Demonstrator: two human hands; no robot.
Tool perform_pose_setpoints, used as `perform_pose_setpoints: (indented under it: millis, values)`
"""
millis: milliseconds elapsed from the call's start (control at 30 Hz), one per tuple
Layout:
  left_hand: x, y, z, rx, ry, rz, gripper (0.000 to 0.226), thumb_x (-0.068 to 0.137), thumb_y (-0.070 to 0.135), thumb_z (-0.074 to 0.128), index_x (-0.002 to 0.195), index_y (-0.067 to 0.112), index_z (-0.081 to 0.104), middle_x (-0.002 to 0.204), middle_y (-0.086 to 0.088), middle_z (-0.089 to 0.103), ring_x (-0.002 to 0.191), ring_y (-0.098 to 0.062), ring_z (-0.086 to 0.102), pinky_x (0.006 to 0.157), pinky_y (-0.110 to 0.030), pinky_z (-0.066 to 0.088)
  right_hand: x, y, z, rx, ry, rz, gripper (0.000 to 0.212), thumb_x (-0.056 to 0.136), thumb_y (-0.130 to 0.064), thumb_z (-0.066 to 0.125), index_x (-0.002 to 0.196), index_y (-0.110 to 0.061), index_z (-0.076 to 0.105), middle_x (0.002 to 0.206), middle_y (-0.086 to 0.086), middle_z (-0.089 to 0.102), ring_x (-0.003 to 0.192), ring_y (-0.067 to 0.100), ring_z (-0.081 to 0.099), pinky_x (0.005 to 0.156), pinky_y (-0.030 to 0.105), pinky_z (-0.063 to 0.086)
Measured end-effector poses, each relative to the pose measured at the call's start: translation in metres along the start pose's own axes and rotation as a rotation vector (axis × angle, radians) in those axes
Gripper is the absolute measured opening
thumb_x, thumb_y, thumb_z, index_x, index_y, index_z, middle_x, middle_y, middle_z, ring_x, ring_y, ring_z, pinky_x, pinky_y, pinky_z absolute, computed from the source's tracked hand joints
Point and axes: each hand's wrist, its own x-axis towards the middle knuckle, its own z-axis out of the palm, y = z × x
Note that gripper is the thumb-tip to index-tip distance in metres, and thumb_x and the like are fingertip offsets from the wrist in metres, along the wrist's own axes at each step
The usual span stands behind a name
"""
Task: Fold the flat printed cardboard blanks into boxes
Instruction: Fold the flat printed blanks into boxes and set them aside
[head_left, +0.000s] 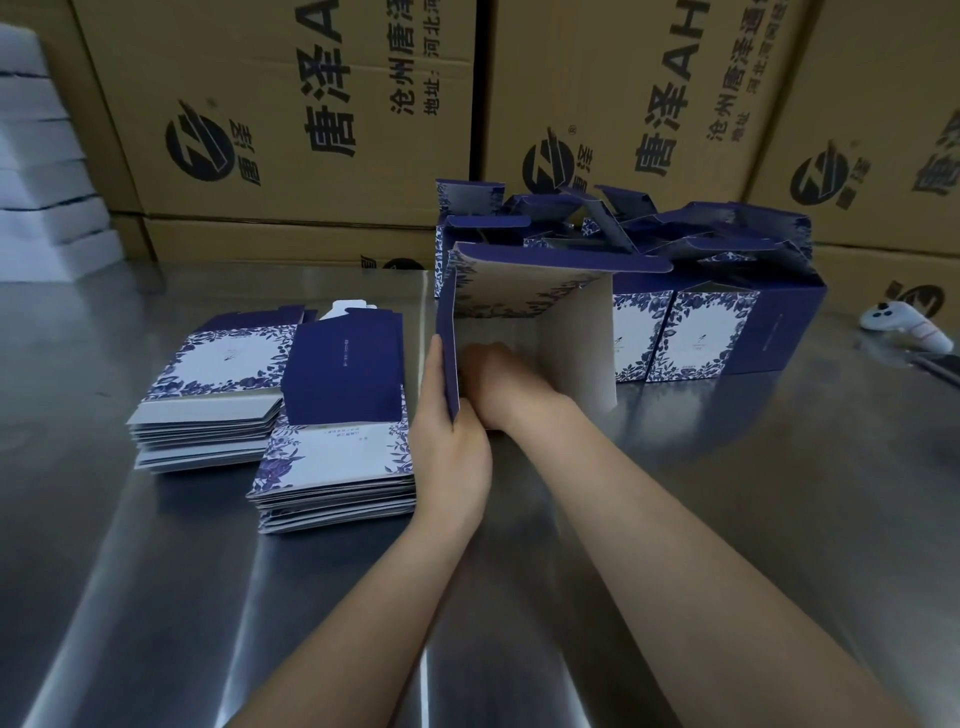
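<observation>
The half-opened box (524, 291) stands on the steel table (701, 493); the left hand (452, 434) pinches its left wall, fingers laid along the outside; the right hand (496, 384) reaches inside it, fingers hidden, so I cannot tell its grip; two stacks of flat blanks (332, 457) lie left of the box; finished boxes (701, 327) crowd just behind it and to its right.
</observation>
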Motion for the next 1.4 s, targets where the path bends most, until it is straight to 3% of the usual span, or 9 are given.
perform_pose_setpoints:
  millis: [100,233,433,600,767,900,1067,1267,1400]
  values:
    - [0.001,0.000,0.000,0.006,0.003,-0.013,0.062,0.095,-0.005,0.033,0.150,0.024,0.038,0.147,0.003,0.048,0.136,-0.012,0.042,0.111,-0.028,0.033,0.000,-0.002,-0.001,-0.023,0.028,-0.048,0.029,0.099,-0.018,0.048,0.072,-0.023,0.036,0.070,-0.006,0.039,0.062,0.014,0.041,0.049,0.021,0.027]
    - [0.002,-0.001,0.000,0.005,0.008,-0.033,0.060,0.097,-0.003,0.034,0.149,0.024,0.040,0.145,0.003,0.050,0.132,-0.010,0.045,0.108,-0.021,0.035,0.008,-0.003,0.001,-0.064,-0.107,-0.072,0.013,0.099,-0.019,0.047,0.088,-0.018,0.042,0.094,0.005,0.054,0.085,0.022,0.053,0.070,0.024,0.038]
    - [0.002,-0.002,0.001,0.016,0.003,-0.045,0.058,0.098,0.001,0.036,0.149,0.029,0.039,0.149,0.006,0.047,0.135,-0.009,0.041,0.104,-0.014,0.032,0.008,0.003,0.007,-0.033,-0.140,-0.067,0.034,0.100,-0.019,0.046,0.069,-0.026,0.033,0.090,0.003,0.050,0.072,0.019,0.045,0.068,0.024,0.035]
    - [0.001,0.000,0.000,0.029,0.011,-0.019,0.060,0.098,0.000,0.035,0.151,0.027,0.036,0.148,0.004,0.047,0.134,-0.011,0.042,0.106,-0.019,0.033,0.006,0.004,0.009,0.049,-0.137,-0.069,0.019,0.100,-0.023,0.046,0.110,-0.012,0.058,0.107,0.006,0.060,0.090,0.021,0.057,0.071,0.023,0.036]
    - [0.002,0.000,-0.001,0.052,0.041,-0.009,0.060,0.096,-0.003,0.033,0.150,0.023,0.038,0.147,-0.001,0.049,0.135,-0.018,0.044,0.113,-0.039,0.036,0.004,0.009,0.008,0.080,0.079,-0.023,0.032,0.095,-0.026,0.050,0.064,-0.021,0.048,0.071,0.001,0.052,0.063,0.015,0.049,0.054,0.025,0.032]
    - [0.001,0.001,0.000,0.066,0.040,-0.011,0.061,0.095,-0.003,0.033,0.150,0.024,0.036,0.148,0.001,0.048,0.136,-0.016,0.043,0.113,-0.038,0.035,0.000,0.010,0.008,0.085,0.048,0.047,0.034,0.090,-0.026,0.054,0.060,-0.020,0.040,0.068,0.003,0.046,0.068,0.023,0.046,0.063,0.026,0.035]
    - [0.001,0.000,-0.001,0.054,0.035,-0.017,0.060,0.096,-0.004,0.033,0.150,0.021,0.038,0.148,0.000,0.047,0.136,-0.015,0.042,0.112,-0.033,0.033,-0.001,0.010,0.006,0.095,-0.024,0.066,0.032,0.091,-0.029,0.053,0.063,-0.020,0.040,0.068,-0.002,0.044,0.058,0.012,0.039,0.050,0.023,0.027]
    - [0.002,0.000,-0.001,0.040,0.031,-0.021,0.058,0.098,-0.002,0.034,0.150,0.023,0.038,0.148,0.001,0.048,0.136,-0.014,0.043,0.113,-0.031,0.034,0.001,0.005,0.005,0.022,-0.091,0.010,0.021,0.096,-0.031,0.049,0.098,-0.012,0.057,0.112,0.016,0.063,0.095,0.031,0.058,0.068,0.025,0.036]
    - [0.002,0.001,0.000,0.039,0.033,-0.019,0.059,0.097,-0.003,0.034,0.151,0.023,0.036,0.149,0.001,0.047,0.137,-0.015,0.042,0.113,-0.033,0.033,0.000,0.008,0.004,0.081,-0.064,0.035,0.028,0.093,-0.032,0.052,0.068,-0.021,0.046,0.091,0.010,0.059,0.073,0.021,0.049,0.055,0.026,0.033]
